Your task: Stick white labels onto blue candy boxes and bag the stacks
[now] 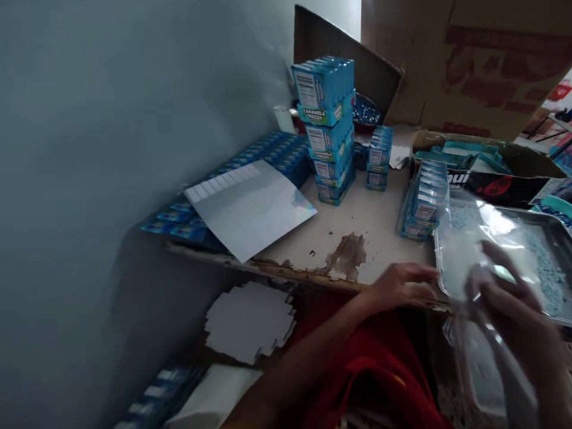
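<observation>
One piece of clear plastic [496,217] is shining above one metal tray [552,229] on the bench [379,238], at the right. The one right hand [504,295] is looking blurry, and its fingers are closing around the plastic. The one left hand [400,286] is holding nothing; its fingers are spreading a little and pointing at the near left corner of the tray. Lots of pale blue bits [547,280], too many to count, are lying in the tray. Just left of it, one stack of blue boxes [424,202] is standing two layers high. Farther left, one small stack [379,158] is standing two layers high too, and one tall stack [324,140] is rising four layers high. One black box [513,189] is sitting behind the tray, holding blue packs [473,152]. At the far left, one white sheet [254,208] is resting on many blue packets [286,152].
</observation>
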Available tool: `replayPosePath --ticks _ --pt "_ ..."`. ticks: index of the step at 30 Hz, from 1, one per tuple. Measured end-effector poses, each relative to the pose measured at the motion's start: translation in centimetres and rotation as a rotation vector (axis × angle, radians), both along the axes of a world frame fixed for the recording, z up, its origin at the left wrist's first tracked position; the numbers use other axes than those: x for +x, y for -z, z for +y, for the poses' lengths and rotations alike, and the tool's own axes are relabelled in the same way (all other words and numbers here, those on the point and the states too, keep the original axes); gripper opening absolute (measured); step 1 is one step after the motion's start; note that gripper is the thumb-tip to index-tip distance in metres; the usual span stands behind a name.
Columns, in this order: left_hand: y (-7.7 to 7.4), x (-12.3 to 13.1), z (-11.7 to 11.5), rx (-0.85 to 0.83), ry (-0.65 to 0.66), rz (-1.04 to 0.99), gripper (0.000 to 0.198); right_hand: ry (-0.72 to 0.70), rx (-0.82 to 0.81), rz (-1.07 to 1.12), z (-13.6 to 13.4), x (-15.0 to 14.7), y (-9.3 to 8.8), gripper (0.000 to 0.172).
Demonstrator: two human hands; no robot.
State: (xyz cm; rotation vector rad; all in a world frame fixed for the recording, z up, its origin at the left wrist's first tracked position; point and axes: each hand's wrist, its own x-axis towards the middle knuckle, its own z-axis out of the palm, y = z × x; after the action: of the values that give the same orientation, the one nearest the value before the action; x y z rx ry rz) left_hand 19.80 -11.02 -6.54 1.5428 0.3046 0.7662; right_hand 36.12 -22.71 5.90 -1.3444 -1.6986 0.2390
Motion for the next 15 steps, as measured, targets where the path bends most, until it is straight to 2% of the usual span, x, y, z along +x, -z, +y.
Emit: replayPosePath --ticks 1,2,3,4,6,7,9,11,12,13,15 --pt "-0.6 -3.0 0.2 -0.232 -0.098 -0.100 0.064 -0.126 -0.126 0.205 2.1 -1.8 0.5 0.045" --pt "-1.3 -5.7 0.4 -0.417 -0.143 -0.192 0.077 -0.206 -0.251 0.415 4.5 -3.7 1.2 0.045" --pt "-1.8 -7.9 0.6 -0.548 -0.187 -0.263 0.086 -0.251 -0.323 0.591 7.1 -5.4 1.9 0.048" --pt "-2.2 -9.7 1.0 -0.631 -0.230 -0.303 0.088 -0.272 -0.368 0.713 9.8 -6.9 2.8 0.053" --pt "-2.7 -11.8 1.8 -0.700 -0.354 -0.256 0.070 -0.250 -0.432 0.772 14.6 -8.6 4.7 0.064" --pt "-2.8 -12.3 2.4 -0.712 -0.440 -0.197 0.055 -0.219 -0.477 0.714 16.5 -8.8 5.6 0.071" --pt "-2.5 -12.5 4.0 -0.736 -0.580 -0.090 0.035 -0.043 -0.488 0.467 18.7 -8.2 7.2 0.078" --pt "-1.7 -11.9 5.8 -0.787 -0.627 -0.038 0.030 0.184 -0.340 0.124 18.3 -7.3 8.4 0.081" --pt "-1.1 -11.6 6.7 -0.819 -0.622 -0.023 0.028 0.235 -0.234 -0.050 17.4 -7.0 8.9 0.079" --pt "-0.5 -11.3 7.5 -0.851 -0.604 -0.003 0.026 0.209 -0.141 -0.213 16.1 -7.0 9.4 0.078" --pt "0.6 -10.8 8.6 -0.891 -0.577 0.031 0.021 -0.005 -0.055 -0.483 13.3 -7.7 10.5 0.071"
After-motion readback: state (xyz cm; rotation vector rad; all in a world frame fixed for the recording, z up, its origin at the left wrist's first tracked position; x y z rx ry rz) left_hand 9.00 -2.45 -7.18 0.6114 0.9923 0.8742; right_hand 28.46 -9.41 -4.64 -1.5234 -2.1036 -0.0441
